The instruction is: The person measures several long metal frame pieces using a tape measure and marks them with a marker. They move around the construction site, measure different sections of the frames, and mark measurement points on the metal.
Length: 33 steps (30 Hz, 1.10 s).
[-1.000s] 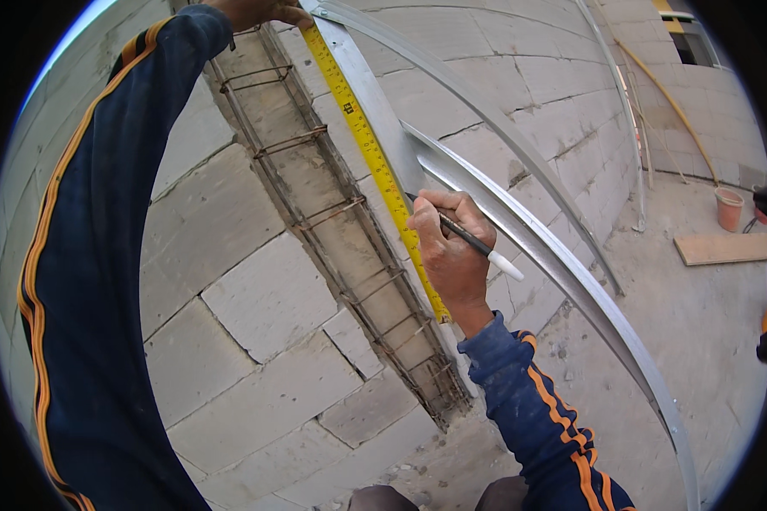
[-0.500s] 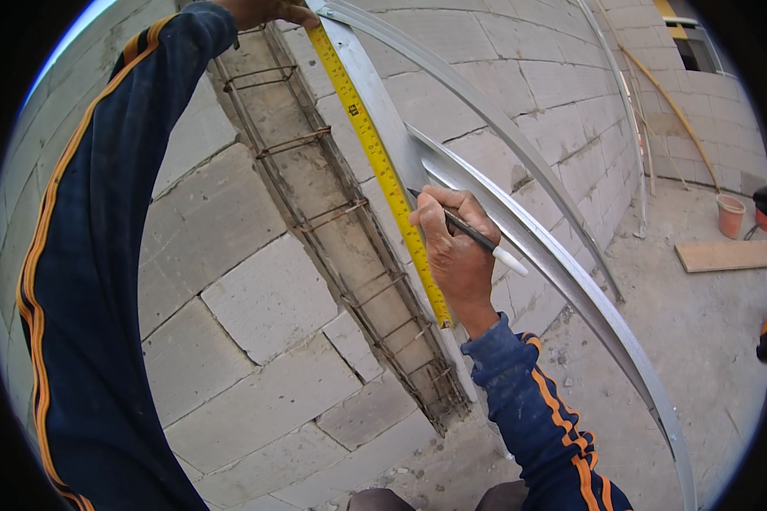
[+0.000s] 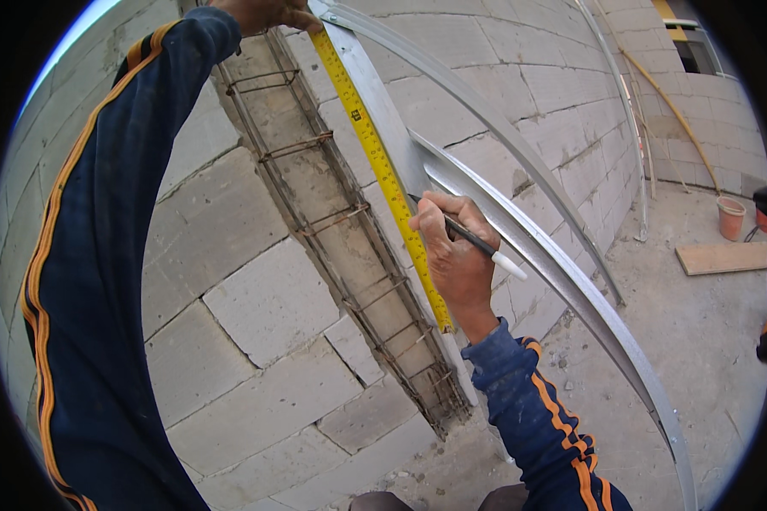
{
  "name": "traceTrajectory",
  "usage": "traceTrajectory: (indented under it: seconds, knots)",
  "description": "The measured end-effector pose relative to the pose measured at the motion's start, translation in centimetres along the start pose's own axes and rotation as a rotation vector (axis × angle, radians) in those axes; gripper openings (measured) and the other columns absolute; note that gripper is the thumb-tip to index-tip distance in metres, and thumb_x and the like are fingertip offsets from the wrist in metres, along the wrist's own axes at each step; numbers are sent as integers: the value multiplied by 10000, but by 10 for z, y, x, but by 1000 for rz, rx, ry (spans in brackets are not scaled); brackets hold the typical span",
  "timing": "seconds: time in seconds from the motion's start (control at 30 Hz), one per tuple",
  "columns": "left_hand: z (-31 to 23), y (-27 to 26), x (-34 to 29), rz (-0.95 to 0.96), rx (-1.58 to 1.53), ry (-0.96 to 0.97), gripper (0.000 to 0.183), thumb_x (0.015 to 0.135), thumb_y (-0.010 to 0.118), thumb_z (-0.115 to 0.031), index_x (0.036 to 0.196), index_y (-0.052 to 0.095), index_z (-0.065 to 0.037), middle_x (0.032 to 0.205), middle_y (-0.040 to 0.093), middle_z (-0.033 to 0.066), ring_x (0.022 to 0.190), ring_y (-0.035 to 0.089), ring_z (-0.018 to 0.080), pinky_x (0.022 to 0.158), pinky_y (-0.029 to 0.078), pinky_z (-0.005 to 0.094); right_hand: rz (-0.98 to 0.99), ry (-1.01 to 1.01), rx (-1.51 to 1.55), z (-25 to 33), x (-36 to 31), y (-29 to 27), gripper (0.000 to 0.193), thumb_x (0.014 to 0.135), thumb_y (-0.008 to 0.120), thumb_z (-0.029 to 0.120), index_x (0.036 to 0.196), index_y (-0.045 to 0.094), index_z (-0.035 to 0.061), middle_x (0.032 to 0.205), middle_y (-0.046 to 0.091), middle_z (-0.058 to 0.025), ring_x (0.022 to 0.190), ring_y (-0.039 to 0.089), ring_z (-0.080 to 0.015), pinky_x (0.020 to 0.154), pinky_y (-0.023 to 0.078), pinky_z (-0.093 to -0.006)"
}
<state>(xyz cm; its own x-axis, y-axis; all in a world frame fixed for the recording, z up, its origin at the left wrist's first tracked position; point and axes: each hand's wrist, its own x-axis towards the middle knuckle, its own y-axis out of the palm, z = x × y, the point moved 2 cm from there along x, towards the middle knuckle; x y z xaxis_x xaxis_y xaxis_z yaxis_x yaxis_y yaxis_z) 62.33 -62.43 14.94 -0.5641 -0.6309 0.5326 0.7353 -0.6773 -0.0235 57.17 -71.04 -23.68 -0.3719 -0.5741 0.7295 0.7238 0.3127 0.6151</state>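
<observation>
Terracotta-coloured, a small bucket [image 3: 730,218] stands on the concrete floor [image 3: 699,341] near the foot of the far block wall, at the right edge of the view; its inside faces away and what it holds cannot be made out; just in front of it a flat wooden board [image 3: 723,257] lies on the floor.

The yellow tape measure [image 3: 382,170] runs in a long diagonal down a pale metal profile [image 3: 394,140] that leans against the grey block wall [image 3: 230,281]; its black markings are visible but too fine to follow; its lower end sits below the right wrist, close to the bottom of the rebar cage [image 3: 332,230] set in the wall's vertical gap; its top end disappears under the left hand [image 3: 264,12].

The left hand is cut off by the upper rim, fingers curled down over the tape's top end and the profile, pinning them; the right hand [image 3: 453,255] rests against the tape and profile about midway along, fingers closed round a dark marker with a white end [image 3: 484,247]; the tip is hidden behind the fingers.

A second curved metal profile [image 3: 571,289] sweeps from beside the right hand down to the lower right; further thin rails [image 3: 631,111] lean on the far wall, hard to tell apart.
</observation>
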Motion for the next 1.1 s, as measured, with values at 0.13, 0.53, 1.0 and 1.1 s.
traceTrajectory:
  seconds: [0.13,0.53,1.0,1.1]
  knots:
    - [-1,0,0,11,-1,0,608,646,745,-754,821,824,-177,805,761,44,822,678,249,983,396,405,-47,28,32,-2,-1,1,200,942,720,142,1007,691,-44,789,682,-37,664,584,-40,603,497,-216]
    - [-12,1,-5,31,107,-18,507,798,656,-643,926,799,-174,839,740,-13,814,584,100,898,361,353,132,-56,222,71,76,54,226,973,657,169,1052,669,-42,834,699,-96,637,634,-82,565,550,-218]
    - [-9,4,-7,-83,88,8,616,625,629,-732,868,825,-201,746,713,-21,762,583,122,883,356,338,184,159,292,51,159,109,211,936,703,192,974,658,-11,794,674,-50,611,602,-75,556,534,-205]
    - [-8,3,-6,-23,90,-1,626,658,661,-739,932,805,-195,811,740,-14,782,633,128,895,354,343,199,129,271,51,161,111,209,934,708,197,963,672,-6,787,672,-40,592,587,-70,546,522,-203]
